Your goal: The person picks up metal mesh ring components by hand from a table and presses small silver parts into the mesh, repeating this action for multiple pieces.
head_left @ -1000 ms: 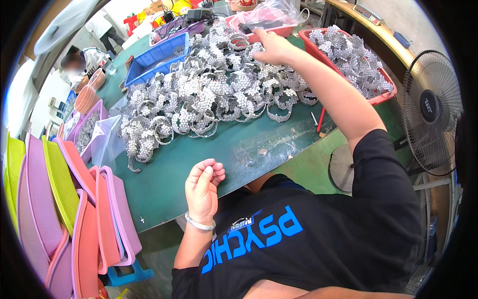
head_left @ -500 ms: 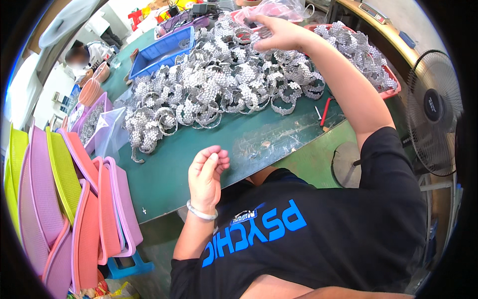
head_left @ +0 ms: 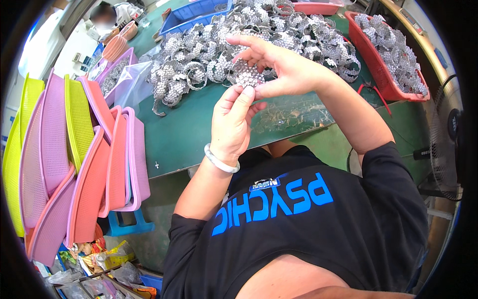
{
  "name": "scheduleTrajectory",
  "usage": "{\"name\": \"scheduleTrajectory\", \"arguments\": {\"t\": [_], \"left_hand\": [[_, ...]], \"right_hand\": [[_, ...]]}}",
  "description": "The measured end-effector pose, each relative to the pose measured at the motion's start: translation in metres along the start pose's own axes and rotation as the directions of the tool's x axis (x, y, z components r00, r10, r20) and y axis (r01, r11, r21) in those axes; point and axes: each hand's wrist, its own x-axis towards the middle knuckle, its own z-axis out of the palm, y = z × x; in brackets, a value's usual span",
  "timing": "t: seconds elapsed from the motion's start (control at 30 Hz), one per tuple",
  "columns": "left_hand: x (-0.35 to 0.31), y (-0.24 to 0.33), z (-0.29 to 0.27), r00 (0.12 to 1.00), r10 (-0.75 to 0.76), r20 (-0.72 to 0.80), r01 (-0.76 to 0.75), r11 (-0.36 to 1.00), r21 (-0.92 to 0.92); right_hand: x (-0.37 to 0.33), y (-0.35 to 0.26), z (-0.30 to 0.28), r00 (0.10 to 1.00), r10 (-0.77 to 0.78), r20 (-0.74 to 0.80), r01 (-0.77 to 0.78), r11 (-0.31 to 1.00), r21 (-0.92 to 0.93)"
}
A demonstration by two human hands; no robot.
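- Left hand (head_left: 231,122): thumb and finger pinched, apparently on a silver band (head_left: 249,78).
- Right hand (head_left: 285,70): fingers spread, curved beside it; whether they grip, I cannot tell.
- Step, seemingly: handling one band; next move calls for light pressure.
- Band is just beyond the left hand, at the pile's (head_left: 214,47) side toward the table's (head_left: 174,139) near edge.

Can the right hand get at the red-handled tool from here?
Probably yes: the red-handled tool lies uncovered beside the red basket, on the right arm's side. The right hand would first have to leave the silver mesh piece.
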Motion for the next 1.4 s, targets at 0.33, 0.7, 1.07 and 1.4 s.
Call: {"name": "scheduleTrajectory", "arguments": {"t": [0.33, 0.7, 1.07, 1.4], "left_hand": [[-0.002, 0.003, -0.004, 1.000, -0.025, -0.017, 0.024, 0.995, -0.097], [-0.003, 0.002, -0.014, 0.997, -0.060, -0.044, 0.053, 0.988, -0.146], [-0.011, -0.001, -0.009, 0.994, 0.071, -0.083, -0.067, 0.997, 0.049], [-0.006, -0.002, -0.013, 0.907, 0.396, -0.142, -0.336, 0.885, 0.322]], "right_hand": [[-0.012, 0.022, 0.007, 0.999, 0.022, -0.026, -0.010, 0.915, 0.403], [-0.012, 0.025, 0.027, 0.983, 0.137, -0.123, -0.058, 0.862, 0.503], [-0.011, 0.026, 0.030, 0.989, 0.042, -0.139, 0.046, 0.819, 0.571], [-0.011, 0.013, 0.036, 0.972, 0.156, -0.176, -0.054, 0.878, 0.476]]}}
